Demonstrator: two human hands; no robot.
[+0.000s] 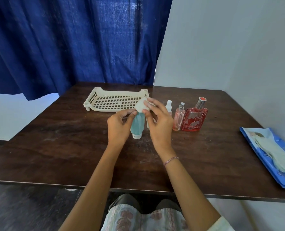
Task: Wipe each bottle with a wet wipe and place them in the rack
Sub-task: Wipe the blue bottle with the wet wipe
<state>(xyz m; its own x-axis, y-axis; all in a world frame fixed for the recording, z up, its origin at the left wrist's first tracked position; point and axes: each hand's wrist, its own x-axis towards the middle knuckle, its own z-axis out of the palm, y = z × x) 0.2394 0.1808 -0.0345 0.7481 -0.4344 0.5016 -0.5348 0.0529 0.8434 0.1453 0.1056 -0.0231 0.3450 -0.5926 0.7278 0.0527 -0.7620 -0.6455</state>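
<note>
Cream rack (115,101) sits back-left on the worktop (63,139). In front of it my left hand (117,125) grips the teal bottle (137,124), cap down, & my right hand (158,124) pinches the wet wipe (142,105) against its upper end. Further right stand a clear spray bottle (168,105), pink spray bottle (178,116) & red perfume bottle (194,118) in a row; blue wipes pack (271,154) lies at the far right edge.
</note>
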